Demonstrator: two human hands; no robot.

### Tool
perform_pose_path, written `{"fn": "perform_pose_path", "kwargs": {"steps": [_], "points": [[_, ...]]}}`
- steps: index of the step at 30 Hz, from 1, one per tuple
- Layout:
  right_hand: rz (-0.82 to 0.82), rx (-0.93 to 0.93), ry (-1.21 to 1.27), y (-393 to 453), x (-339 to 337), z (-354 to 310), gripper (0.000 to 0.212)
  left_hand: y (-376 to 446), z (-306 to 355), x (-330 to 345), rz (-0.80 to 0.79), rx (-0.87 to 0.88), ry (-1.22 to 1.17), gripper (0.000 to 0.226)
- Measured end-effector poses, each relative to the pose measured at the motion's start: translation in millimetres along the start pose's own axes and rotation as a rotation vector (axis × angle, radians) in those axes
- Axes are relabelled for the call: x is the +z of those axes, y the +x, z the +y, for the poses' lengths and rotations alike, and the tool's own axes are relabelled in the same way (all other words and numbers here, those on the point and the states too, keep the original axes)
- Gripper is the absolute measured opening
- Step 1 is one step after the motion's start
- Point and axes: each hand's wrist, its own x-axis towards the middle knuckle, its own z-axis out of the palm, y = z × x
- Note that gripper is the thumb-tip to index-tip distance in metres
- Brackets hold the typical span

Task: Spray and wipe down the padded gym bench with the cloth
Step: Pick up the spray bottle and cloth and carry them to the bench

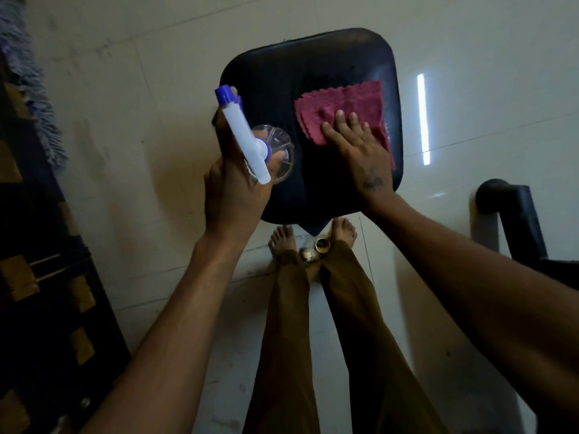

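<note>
The black padded bench pad [269, 73] lies below me, seen from straight above. A maroon cloth [351, 101] is spread on its right half. My right hand [360, 151] presses flat on the cloth, fingers spread and pointing away from me. My left hand [232, 189] grips a clear spray bottle [275, 151] with a white and blue spray head [241, 133], held over the pad's left edge with the nozzle pointing away from me.
Pale floor tiles [141, 89] surround the bench. My bare feet [282, 239] stand at its near edge. A dark patterned piece of furniture [37, 277] runs along the left. A black padded roller on a frame [507, 202] sits at the right.
</note>
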Motion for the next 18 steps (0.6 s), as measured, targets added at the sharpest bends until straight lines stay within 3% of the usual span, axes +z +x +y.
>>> {"fn": "perform_pose_path", "kwargs": {"steps": [5, 12, 18], "points": [[0.111, 0.063, 0.156, -31, -60, -12, 0.041, -16, 26, -22, -0.069, 0.076, -0.022, 0.082], [0.415, 0.557, 0.548, -182, -156, -51, 0.033, -75, 122, -70, -0.289, 0.262, -0.071, 0.081], [0.639, 0.827, 0.596, -330, -218, -57, 0.032, -129, 223, -70, -0.527, 0.502, -0.035, 0.082]]}}
